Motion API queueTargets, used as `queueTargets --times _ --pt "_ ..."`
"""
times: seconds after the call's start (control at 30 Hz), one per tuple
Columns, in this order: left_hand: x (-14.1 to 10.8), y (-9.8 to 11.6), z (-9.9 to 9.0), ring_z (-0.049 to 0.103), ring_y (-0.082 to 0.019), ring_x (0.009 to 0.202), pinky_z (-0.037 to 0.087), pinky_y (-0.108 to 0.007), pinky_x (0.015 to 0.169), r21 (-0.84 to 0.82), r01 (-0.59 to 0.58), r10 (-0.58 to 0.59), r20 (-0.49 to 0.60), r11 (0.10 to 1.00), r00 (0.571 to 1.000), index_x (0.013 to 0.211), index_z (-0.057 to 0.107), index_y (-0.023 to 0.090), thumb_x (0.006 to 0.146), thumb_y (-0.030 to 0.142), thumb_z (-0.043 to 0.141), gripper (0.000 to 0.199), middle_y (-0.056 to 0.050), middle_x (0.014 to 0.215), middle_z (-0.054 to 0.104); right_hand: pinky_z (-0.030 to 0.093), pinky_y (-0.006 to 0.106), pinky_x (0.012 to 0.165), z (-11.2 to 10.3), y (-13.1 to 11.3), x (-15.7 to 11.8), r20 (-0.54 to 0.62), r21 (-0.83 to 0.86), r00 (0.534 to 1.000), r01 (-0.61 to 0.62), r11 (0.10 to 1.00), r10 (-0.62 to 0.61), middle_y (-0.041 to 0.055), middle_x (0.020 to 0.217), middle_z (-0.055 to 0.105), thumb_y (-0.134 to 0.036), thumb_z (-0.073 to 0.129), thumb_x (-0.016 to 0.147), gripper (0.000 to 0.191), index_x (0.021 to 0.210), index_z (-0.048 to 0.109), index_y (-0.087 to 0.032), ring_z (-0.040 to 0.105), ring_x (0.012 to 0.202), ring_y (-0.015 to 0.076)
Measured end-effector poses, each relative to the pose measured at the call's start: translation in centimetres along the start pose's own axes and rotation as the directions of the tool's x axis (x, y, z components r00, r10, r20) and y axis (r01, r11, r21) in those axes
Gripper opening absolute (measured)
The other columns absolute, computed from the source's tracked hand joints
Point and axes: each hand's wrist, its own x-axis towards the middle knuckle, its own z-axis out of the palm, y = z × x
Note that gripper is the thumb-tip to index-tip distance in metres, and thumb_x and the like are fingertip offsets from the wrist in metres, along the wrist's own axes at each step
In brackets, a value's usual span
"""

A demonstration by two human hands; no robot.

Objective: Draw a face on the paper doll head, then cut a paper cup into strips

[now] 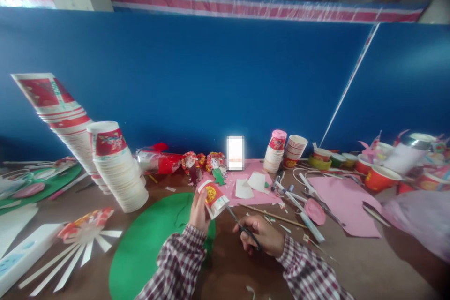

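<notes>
My left hand point(198, 213) is closed around a red and white paper cup point(213, 200) with a yellow emblem. The cup is tilted over the edge of a round green sheet point(140, 243). To its right, my right hand point(262, 234) grips dark-handled scissors point(250, 235), whose blades point up and left at the cup's lower right rim. Whether the blades touch the cup I cannot tell. Behind the cup lie small paper figures point(218, 168) and white paper pieces point(251, 185) on a pink sheet point(232, 194).
Tall stacks of paper cups point(121, 173) stand at the left, one leaning. A cut, fanned cup point(86, 234) lies in front of them. Smaller cup stacks point(274, 154) are at the back. Markers point(304, 218), a wooden stick point(274, 215), and a pink sheet point(344, 206) lie at the right.
</notes>
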Motion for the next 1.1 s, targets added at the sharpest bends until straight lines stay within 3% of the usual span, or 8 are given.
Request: queueTargets --times 0.27,0.73,1.1 --pt "-0.1 -0.4 0.2 0.065 -0.017 0.073 0.053 -0.032 0.071 0.056 -0.049 0.051 -0.034 0.997 0.998 0.100 0.055 0.019 0.065 0.037 0.072 0.043 -0.004 0.086 0.067 0.047 0.020 0.044 0.2 -0.2 -0.2 -0.007 -0.035 1.000 -0.007 0.999 0.007 -0.0019 0.062 0.054 -0.048 0.068 0.068 0.044 0.090 0.059 -0.011 0.054 0.050 0.0086" --pt "0.3 -1.6 -0.4 0.063 -0.016 0.076 0.051 -0.029 0.067 0.151 -0.120 0.114 0.052 0.981 0.992 0.108 0.054 0.019 0.067 0.043 0.069 0.049 -0.004 0.093 0.065 0.047 0.019 0.045 0.0 0.1 -0.1 0.002 -0.062 1.000 -0.014 0.998 0.014 -0.0006 0.065 0.056 -0.048 0.070 0.066 0.048 0.094 0.059 -0.011 0.056 0.053 0.0090" --pt "0.2 -1.9 -0.4 0.063 -0.016 0.072 0.050 -0.030 0.068 0.171 -0.123 0.114 0.063 0.978 0.991 0.098 0.056 0.016 0.068 0.045 0.067 0.043 -0.005 0.086 0.065 0.047 0.019 0.044 0.2 -0.2 -0.1 -0.018 -0.072 1.000 -0.014 0.997 0.012 -0.0010 0.064 0.056 -0.049 0.068 0.068 0.046 0.093 0.060 -0.011 0.054 0.050 0.0081"
